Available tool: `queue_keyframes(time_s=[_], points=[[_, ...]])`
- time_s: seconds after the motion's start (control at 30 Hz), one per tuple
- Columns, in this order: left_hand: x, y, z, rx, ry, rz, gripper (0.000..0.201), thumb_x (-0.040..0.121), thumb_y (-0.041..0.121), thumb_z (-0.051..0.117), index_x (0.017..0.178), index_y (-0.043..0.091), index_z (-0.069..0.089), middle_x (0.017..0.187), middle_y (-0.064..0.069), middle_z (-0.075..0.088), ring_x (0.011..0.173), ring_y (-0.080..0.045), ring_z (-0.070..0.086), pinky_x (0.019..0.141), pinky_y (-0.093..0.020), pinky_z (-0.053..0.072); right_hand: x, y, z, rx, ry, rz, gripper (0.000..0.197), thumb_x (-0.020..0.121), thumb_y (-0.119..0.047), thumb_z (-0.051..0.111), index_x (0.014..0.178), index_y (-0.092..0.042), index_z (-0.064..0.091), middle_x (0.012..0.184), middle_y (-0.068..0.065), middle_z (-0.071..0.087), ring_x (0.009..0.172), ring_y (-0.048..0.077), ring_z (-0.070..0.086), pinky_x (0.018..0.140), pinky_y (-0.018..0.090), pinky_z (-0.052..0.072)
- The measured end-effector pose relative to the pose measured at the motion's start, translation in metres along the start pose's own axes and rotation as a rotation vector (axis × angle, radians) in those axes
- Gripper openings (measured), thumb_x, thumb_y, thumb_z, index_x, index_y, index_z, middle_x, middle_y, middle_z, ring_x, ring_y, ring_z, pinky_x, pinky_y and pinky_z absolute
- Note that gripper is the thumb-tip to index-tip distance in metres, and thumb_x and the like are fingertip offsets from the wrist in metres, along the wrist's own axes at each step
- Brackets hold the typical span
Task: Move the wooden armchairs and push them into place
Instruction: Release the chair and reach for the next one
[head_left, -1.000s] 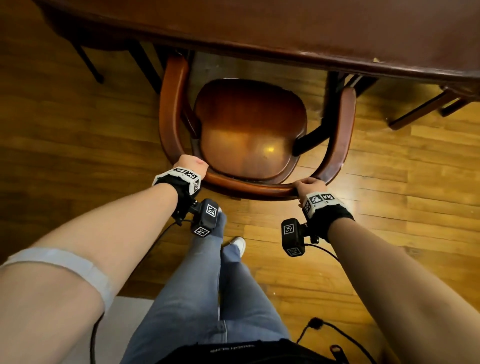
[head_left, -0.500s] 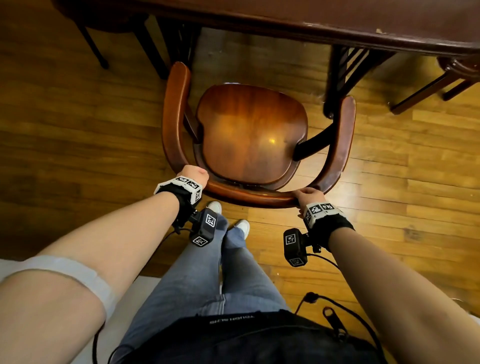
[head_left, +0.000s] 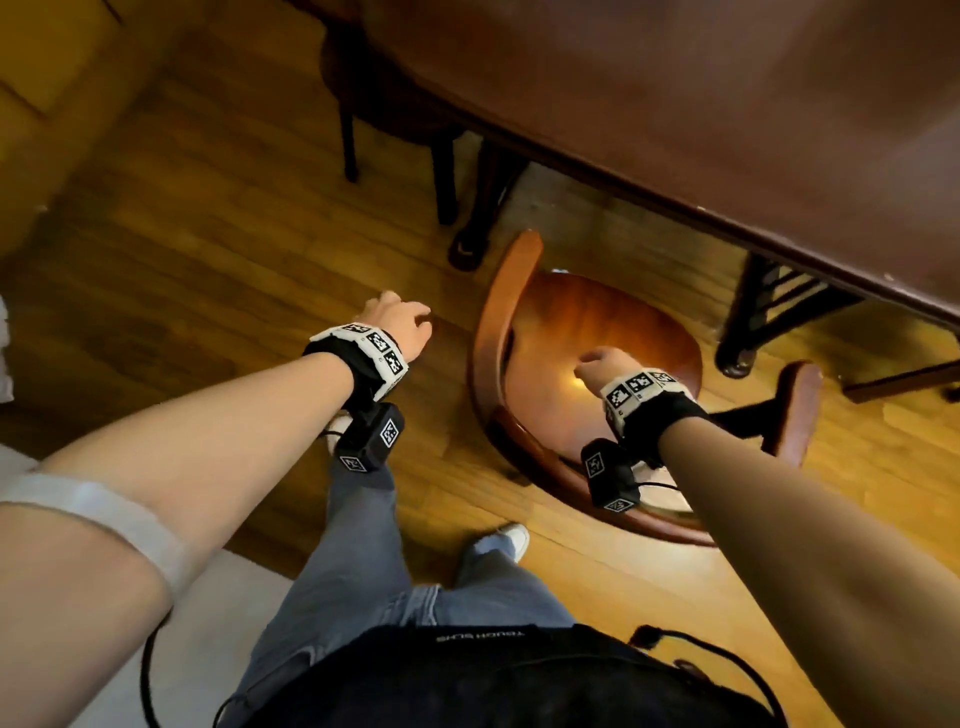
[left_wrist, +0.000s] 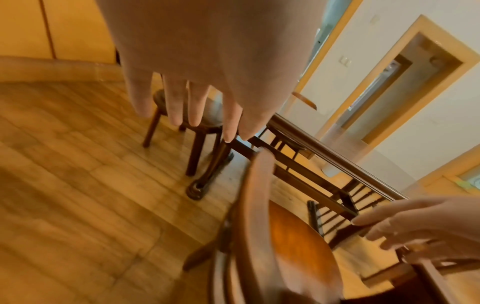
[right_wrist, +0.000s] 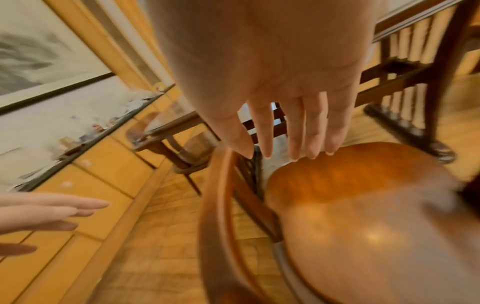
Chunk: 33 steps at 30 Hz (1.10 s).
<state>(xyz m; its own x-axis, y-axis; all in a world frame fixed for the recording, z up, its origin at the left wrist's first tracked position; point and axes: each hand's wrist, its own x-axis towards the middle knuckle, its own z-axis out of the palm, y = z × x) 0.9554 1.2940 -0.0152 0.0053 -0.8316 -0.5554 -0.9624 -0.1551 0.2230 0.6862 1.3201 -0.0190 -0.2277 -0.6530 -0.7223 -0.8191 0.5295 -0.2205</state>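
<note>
A wooden armchair (head_left: 597, 332) with a curved back rail and round seat stands by the dark table (head_left: 727, 130), its seat mostly out from under the tabletop. My left hand (head_left: 400, 322) hovers over the floor to the left of the chair's left arm (head_left: 498, 312), fingers straight and holding nothing. In the left wrist view the left hand (left_wrist: 192, 107) hangs above the chair arm (left_wrist: 257, 195). My right hand (head_left: 597, 361) floats over the seat, fingers extended; in the right wrist view the right hand (right_wrist: 293, 131) is above the seat (right_wrist: 363, 205). Neither hand touches the chair.
A dark stool or chair (head_left: 395, 104) stands under the table's left end, with a table leg (head_left: 467, 244) just beyond the armchair. Another chair's legs (head_left: 769, 322) show at right. Yellow cabinets (head_left: 47, 78) line the left wall. My legs and feet (head_left: 498, 540) are behind the armchair.
Both hands have let go of the armchair's back rail and lifted away, the left one moving left over the floor. My view has swung to the left.
</note>
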Motion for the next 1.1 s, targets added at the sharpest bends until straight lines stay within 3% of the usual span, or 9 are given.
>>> queue_keyframes(time_s=[0.27,0.43,0.67,0.9,1.1], points=[[0.061,-0.200,-0.145,0.025,0.019,-0.152,0.049,0.098,0.040,0.040,0.146,0.034,0.035,0.160,-0.007,0.016,0.148,-0.029,0.014,0.117,-0.053,0.021,0.040,-0.280,0.033,-0.174,-0.019,-0.222,0.044,0.091,-0.031,0.050,0.135,-0.024,0.053,0.140,0.008,0.052,0.127,0.030,0.051,0.108,0.039,0.042],[0.097,-0.291,-0.215,0.006,0.020,-0.200,0.049,0.099,0.040,0.038,0.147,0.038,0.031,0.162,-0.002,0.013,0.149,-0.029,0.009,0.118,-0.055,0.017,0.058,-0.408,0.048,-0.257,-0.061,-0.306,0.043,0.093,-0.030,0.046,0.135,-0.024,0.052,0.143,0.009,0.049,0.130,0.031,0.048,0.109,0.038,0.041],[0.180,-0.345,-0.276,-0.054,-0.001,-0.220,0.049,0.099,0.039,0.036,0.148,0.038,0.028,0.163,0.001,0.010,0.150,-0.029,0.006,0.117,-0.058,0.009,0.115,-0.532,0.031,-0.313,-0.085,-0.331,0.045,0.093,-0.027,0.044,0.138,-0.027,0.049,0.149,0.008,0.042,0.134,0.031,0.043,0.112,0.042,0.038],[0.303,-0.374,-0.371,-0.047,0.016,-0.229,0.051,0.099,0.038,0.037,0.149,0.038,0.025,0.163,0.000,0.010,0.150,-0.029,0.008,0.117,-0.059,0.010,0.204,-0.662,-0.019,-0.329,-0.067,-0.354,0.052,0.089,-0.030,0.049,0.141,-0.029,0.044,0.150,0.010,0.038,0.135,0.034,0.041,0.112,0.046,0.037],[0.406,-0.392,-0.460,-0.059,-0.028,-0.240,0.048,0.099,0.039,0.038,0.147,0.039,0.032,0.162,-0.001,0.011,0.149,-0.029,0.010,0.118,-0.058,0.010,0.271,-0.772,-0.085,-0.279,-0.001,-0.339,0.052,0.088,-0.028,0.052,0.140,-0.026,0.045,0.140,0.011,0.045,0.121,0.034,0.052,0.103,0.043,0.046]])
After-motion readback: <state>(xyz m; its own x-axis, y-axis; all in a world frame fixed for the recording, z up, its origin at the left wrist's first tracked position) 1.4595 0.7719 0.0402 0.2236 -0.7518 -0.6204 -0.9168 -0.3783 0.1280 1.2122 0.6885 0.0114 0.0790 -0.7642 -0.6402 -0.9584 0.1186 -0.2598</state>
